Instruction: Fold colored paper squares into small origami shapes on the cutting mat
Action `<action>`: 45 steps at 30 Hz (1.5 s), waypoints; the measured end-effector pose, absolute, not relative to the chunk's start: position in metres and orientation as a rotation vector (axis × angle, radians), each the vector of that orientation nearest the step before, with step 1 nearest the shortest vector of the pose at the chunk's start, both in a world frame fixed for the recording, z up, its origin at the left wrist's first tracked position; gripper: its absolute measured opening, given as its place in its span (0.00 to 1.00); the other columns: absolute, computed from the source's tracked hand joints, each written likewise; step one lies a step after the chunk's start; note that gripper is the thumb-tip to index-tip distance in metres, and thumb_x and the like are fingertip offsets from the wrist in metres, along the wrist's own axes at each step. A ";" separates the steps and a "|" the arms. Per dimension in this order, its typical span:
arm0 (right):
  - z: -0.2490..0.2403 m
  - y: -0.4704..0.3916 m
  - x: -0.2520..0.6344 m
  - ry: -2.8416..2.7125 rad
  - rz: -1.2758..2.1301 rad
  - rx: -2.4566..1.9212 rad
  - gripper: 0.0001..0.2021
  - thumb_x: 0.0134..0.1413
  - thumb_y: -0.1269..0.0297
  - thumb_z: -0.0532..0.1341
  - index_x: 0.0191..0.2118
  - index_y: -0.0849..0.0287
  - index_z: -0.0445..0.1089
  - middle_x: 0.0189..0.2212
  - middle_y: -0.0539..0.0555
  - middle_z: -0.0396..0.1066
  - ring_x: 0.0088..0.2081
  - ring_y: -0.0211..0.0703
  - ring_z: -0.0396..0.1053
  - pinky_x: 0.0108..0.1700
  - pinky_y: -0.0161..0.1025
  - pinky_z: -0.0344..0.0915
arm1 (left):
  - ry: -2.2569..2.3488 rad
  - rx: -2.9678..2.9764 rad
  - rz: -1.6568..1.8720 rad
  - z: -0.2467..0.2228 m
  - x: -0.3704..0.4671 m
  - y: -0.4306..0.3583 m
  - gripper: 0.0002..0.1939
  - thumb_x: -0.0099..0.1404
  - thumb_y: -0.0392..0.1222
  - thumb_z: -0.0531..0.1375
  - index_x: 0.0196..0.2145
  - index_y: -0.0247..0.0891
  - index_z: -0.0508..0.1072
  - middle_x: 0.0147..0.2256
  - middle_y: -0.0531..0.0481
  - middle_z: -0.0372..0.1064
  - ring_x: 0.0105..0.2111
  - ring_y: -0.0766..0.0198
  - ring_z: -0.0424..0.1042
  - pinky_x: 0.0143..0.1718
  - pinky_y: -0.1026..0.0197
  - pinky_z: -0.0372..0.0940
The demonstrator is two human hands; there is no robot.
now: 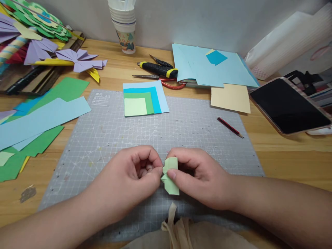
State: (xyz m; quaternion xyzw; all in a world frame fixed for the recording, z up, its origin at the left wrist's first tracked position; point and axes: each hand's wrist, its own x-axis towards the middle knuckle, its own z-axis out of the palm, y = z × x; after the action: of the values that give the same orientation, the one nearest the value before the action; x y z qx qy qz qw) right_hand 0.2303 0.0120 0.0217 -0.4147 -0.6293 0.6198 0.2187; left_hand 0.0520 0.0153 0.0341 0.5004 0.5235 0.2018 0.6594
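A small folded piece of pale green paper (172,185) is held up over the grey cutting mat (109,138). My right hand (202,178) grips it, thumb on the near face and fingers behind. At its left edge, my left hand (140,173) pinches a small pointed fold between thumb and index finger. Both hands are closed. Beyond them on the mat lies a stack of square papers (140,100) in pale green, green, blue and light blue, sized in steps.
A red and black pencil (229,127) lies at the mat's right. Behind are scissors (172,84), a black and yellow tool (158,69), light blue sheets (199,69) and paper cups (124,31). A tablet (290,103) lies right; paper scraps (38,121) and paper flowers (77,59) left.
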 end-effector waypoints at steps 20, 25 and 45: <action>0.020 0.009 0.231 -1.694 1.633 -1.129 0.11 0.57 0.68 0.55 0.24 0.57 0.56 0.20 0.44 0.55 0.23 0.32 0.53 0.25 0.32 0.53 | 1.168 1.165 0.518 0.030 0.049 0.013 0.07 0.58 0.42 0.60 0.25 0.38 0.71 0.23 0.56 0.64 0.25 0.68 0.61 0.27 0.65 0.59; 0.021 0.012 0.233 -1.505 1.778 -1.105 0.09 0.57 0.67 0.58 0.26 0.58 0.59 0.21 0.44 0.57 0.24 0.32 0.54 0.26 0.32 0.53 | 1.030 0.998 0.527 0.028 0.041 0.021 0.05 0.60 0.41 0.63 0.29 0.38 0.77 0.25 0.56 0.69 0.25 0.72 0.62 0.28 0.70 0.58; 0.017 0.009 0.233 -1.483 1.819 -1.118 0.11 0.60 0.62 0.58 0.27 0.59 0.59 0.23 0.46 0.57 0.25 0.33 0.53 0.26 0.33 0.52 | 1.028 0.880 0.491 0.025 0.039 0.024 0.01 0.54 0.38 0.68 0.26 0.40 0.79 0.22 0.58 0.70 0.24 0.74 0.64 0.27 0.73 0.60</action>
State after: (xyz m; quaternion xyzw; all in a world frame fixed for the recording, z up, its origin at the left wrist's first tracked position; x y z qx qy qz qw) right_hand 0.2334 0.0085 0.0169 -0.4145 -0.5495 0.6742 0.2677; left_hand 0.0389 0.0242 0.0245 0.4028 0.4708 0.2249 0.7520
